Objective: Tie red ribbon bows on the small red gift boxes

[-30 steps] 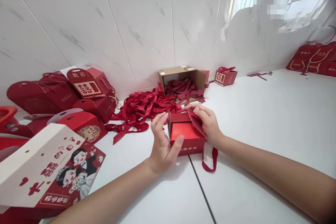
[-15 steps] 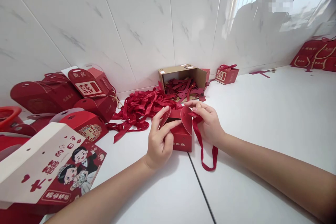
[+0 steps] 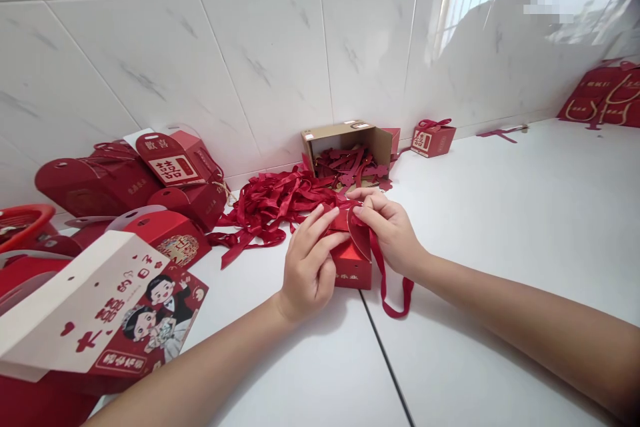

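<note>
A small red box (image 3: 354, 269) with gold lettering stands on the white table between my hands, its rounded top flaps raised. My left hand (image 3: 311, 265) is at the box's left side, fingers bent around the top flaps and touching them. With thumb and fingertips, my right hand (image 3: 387, 223) pinches a red ribbon at the right flap. The ribbon's loop (image 3: 397, 313) hangs down beside the box onto the table. Part of the flaps and the ribbon's other end are hidden by my fingers.
Behind the box lies a pile of red ribbons (image 3: 273, 203), beside an open cardboard box (image 3: 345, 129) of dark red pieces. Several red and cream gift boxes (image 3: 175, 227) crowd the left. A small tied box (image 3: 434, 139) stands near the tiled wall; red bags (image 3: 600, 97) are far right.
My left fingers have moved in over the top of the box, and the flaps are less spread. My right hand has come closer to the right flap with the ribbon. The view has shifted slightly.
</note>
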`<state>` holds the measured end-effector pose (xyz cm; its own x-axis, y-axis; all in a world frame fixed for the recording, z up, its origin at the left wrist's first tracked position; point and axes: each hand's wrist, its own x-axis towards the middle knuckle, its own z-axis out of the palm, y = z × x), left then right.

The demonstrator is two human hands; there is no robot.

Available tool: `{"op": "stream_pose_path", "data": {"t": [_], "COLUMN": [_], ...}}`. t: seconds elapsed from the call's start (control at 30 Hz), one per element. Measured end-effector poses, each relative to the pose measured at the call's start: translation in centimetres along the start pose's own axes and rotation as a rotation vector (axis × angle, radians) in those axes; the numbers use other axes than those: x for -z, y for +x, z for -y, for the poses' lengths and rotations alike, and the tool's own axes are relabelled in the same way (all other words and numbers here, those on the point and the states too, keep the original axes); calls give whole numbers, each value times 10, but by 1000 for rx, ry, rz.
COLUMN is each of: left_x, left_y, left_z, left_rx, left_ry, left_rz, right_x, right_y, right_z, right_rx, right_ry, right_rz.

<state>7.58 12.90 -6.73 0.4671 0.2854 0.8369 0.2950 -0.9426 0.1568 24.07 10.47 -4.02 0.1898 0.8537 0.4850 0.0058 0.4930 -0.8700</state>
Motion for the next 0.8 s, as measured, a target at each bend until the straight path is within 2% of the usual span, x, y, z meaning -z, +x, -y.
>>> {"op": "stream_pose_path", "data": {"t": [0.1,0.2,0.33,0.53,0.67,0.8], "left_x": [2,3,4,5,0,-3], "left_y": [1,1,1,0,-3,-6], "left_z": [-6,-9,-9,-9,-8,-8], "left_rx": [-56,-36,-13,-64,-39,-28], "left_ry": [92,124,101,24,-30,-50], "left_rz": [36,66,90,115,71,5], "right_x": [-1,-2,-2,-3,-3,-1], "right_y": [-1,-2,-4,-5,-4,-3], "right_z": [2,3,4,3,2,7], "right_rx": [2,-6,7,32,15,131], "right_ry": [-26,-41,-61,-55,28,-175], "right_rz": [44,79,93,92,91,159]}}
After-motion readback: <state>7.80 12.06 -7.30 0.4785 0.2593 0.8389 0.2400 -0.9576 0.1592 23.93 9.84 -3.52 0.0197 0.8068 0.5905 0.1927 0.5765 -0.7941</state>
